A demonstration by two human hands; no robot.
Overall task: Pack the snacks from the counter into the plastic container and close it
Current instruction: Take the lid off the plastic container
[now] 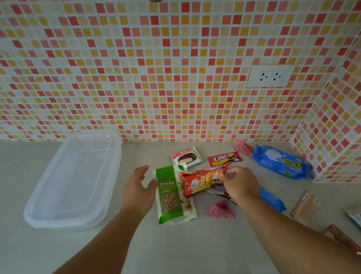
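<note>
A clear rectangular plastic container (74,184), lid on, lies on the grey worktop (30,257) towards its left side, its long axis slanting from the near left up to the back wall of red, orange and cream mosaic tiles (166,70).

The snacks sit in a loose group right of it. A green and white pouch of nuts (170,195) lies flat, long axis running front to back, top end towards the wall. The left hand (139,187) is open beside it, fingers spread and relaxed, thumb touching the pouch's left edge.

The right hand (239,183) has its fingers curled, pinching the right end of a red and yellow snack packet (199,181) that lies crosswise, slanting slightly up to the right.

Nearer the wall lie a white chocolate-pie wrapper (185,157) and a small red biscuit packet (224,159). A blue wafer pack (280,162) lies towards the right corner, pointing diagonally. A pink triangular sweet (221,210) rests near the right forearm.
</note>
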